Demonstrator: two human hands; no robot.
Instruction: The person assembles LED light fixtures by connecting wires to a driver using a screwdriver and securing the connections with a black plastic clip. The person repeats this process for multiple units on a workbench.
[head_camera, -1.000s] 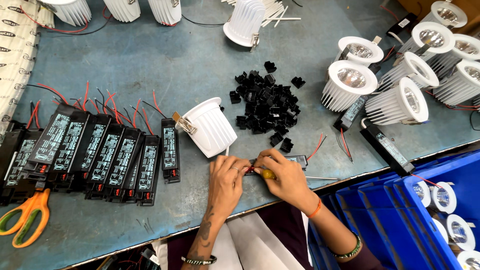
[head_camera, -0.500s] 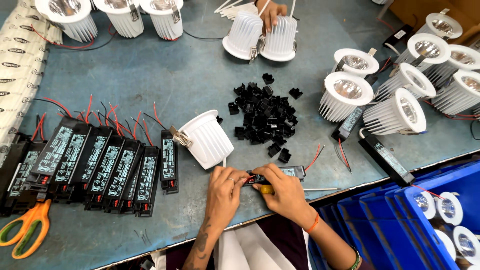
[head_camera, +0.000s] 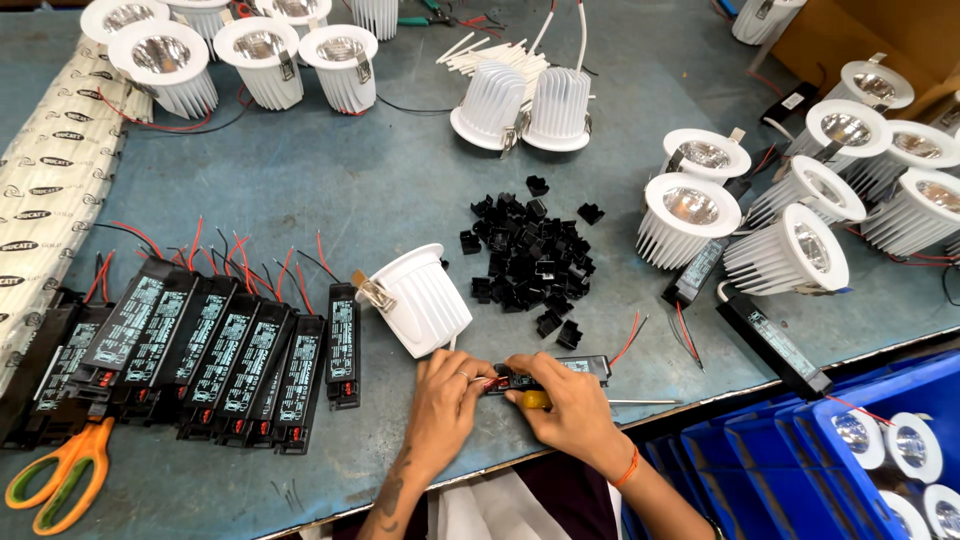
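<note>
My left hand (head_camera: 445, 405) pinches the red wire end of a black LED driver box (head_camera: 575, 368) that lies at the table's near edge. My right hand (head_camera: 565, 408) grips a yellow-handled screwdriver (head_camera: 540, 400), its metal shaft pointing right along the edge. Just behind my hands a white finned downlight (head_camera: 420, 298) lies on its side, its wire leading toward the driver. A heap of small black plastic clips (head_camera: 530, 262) sits beyond the driver.
A row of black drivers with red and black wires (head_camera: 200, 350) lies at left, with orange-and-green scissors (head_camera: 55, 478) below. White downlights stand at the back (head_camera: 260, 50), centre (head_camera: 520, 105) and right (head_camera: 800, 215). Blue bins (head_camera: 800, 460) holding lamps sit at lower right.
The view has tilted up and shows more of the table's far side. Both hands stay together on the driver and screwdriver, with only small finger movement.
</note>
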